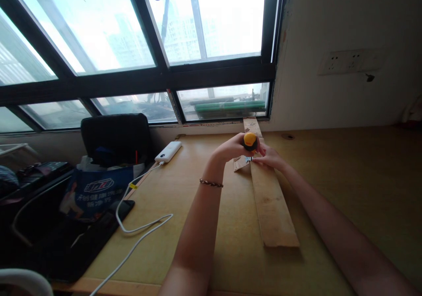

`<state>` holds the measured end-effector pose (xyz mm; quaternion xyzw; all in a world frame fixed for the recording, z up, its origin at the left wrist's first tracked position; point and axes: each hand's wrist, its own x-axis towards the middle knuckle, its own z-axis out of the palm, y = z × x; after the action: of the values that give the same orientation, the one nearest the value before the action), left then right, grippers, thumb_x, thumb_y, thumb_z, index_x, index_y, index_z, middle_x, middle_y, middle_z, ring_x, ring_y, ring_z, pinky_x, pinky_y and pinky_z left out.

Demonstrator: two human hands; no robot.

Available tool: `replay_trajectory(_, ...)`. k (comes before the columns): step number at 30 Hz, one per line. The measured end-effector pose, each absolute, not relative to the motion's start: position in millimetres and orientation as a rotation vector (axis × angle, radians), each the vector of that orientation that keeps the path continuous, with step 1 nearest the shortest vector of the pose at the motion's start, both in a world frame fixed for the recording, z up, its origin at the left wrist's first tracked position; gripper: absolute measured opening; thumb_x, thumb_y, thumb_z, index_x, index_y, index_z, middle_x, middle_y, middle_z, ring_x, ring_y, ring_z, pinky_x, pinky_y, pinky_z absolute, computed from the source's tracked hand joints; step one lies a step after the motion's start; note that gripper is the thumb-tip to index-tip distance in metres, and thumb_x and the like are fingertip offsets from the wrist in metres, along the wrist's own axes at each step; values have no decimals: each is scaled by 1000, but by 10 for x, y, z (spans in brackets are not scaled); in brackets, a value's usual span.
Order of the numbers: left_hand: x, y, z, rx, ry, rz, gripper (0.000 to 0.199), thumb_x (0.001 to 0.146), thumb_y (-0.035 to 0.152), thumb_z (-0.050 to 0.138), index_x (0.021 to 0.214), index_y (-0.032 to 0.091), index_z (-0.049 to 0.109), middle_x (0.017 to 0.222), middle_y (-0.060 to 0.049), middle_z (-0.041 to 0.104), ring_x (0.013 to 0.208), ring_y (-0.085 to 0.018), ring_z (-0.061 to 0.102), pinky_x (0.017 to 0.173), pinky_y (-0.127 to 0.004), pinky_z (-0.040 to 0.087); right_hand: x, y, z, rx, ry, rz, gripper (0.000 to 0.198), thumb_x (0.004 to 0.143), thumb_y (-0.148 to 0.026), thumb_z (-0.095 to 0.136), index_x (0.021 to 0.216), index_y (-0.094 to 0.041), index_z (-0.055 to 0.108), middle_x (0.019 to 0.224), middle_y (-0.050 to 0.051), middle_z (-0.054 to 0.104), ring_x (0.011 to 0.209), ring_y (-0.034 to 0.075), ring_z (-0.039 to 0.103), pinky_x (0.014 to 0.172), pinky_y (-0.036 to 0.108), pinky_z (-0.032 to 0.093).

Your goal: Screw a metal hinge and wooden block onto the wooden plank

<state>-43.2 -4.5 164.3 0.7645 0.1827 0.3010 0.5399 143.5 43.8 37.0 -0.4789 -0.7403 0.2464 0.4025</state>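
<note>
- Twelve o'clock being straight ahead of the wearer, the wooden board (273,208) lies on the tabletop (227,225), its long axis running from eleven to five, the near end toward five.
- The small metal piece (249,158) sits at the board's left edge, at six o'clock from the left hand (234,148) and its tool, and at nine from the right hand's (273,157) fingertips.
- The right hand looks nearer to the metal piece; its fingers rest over the board, but whether they pinch anything I cannot tell.
- The left fingers are clamped around the yellow-and-black tool (249,141), seen nearly end-on, its tip hidden.
- The board is pale brown, long, narrow and flat; the metal looks shiny.
- A ragged brown strip (241,165) juts out toward nine beside the board.
</note>
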Motion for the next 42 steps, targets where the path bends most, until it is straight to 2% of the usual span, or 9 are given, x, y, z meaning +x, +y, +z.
replay_trajectory(5,-477,-57,1664,1875,463,774,16,50,13,72,63,13,62,67,-4,62,70,-18,60,67,-31,48,1430,439,376,-1220,-1861,640,50,56,-34,76,100,-18,58,92,3,64,73,16,58,61,25,43)
replay_trajectory(10,-575,-20,1660,1764,466,880,15,53,13,69,63,15,58,72,-5,62,80,-20,60,76,-35,47,1434,465,338,-1196,-1827,742,61,57,-31,75,112,-19,51,102,5,65,51,7,48,48,22,39)
replay_trajectory(13,-591,60,1622,1662,445,1066,17,53,11,67,65,15,56,75,-4,62,84,-20,60,81,-36,45,1436,475,311,-1208,-1806,784,61,58,-31,75,112,-19,50,105,5,64,46,5,45,41,20,35)
replay_trajectory(21,-467,317,1423,1384,539,1340,22,45,4,60,63,15,54,65,2,58,79,-17,59,78,-32,42,1433,472,293,-1198,-1809,796,59,60,-30,74,112,-18,48,107,7,64,43,4,46,37,18,34)
replay_trajectory(28,-424,320,1401,1273,553,1350,24,41,0,58,61,14,55,62,2,59,77,-17,58,76,-30,40,1436,488,279,-1188,-1807,786,59,59,-31,74,112,-18,49,105,6,64,43,4,46,38,18,33)
replay_trajectory(42,-397,337,1353,1297,588,1314,23,42,1,57,62,13,56,66,0,61,77,-17,57,71,-28,39,1425,460,306,-1190,-1797,789,60,59,-29,74,112,-17,49,105,6,64,43,4,46,38,18,33)
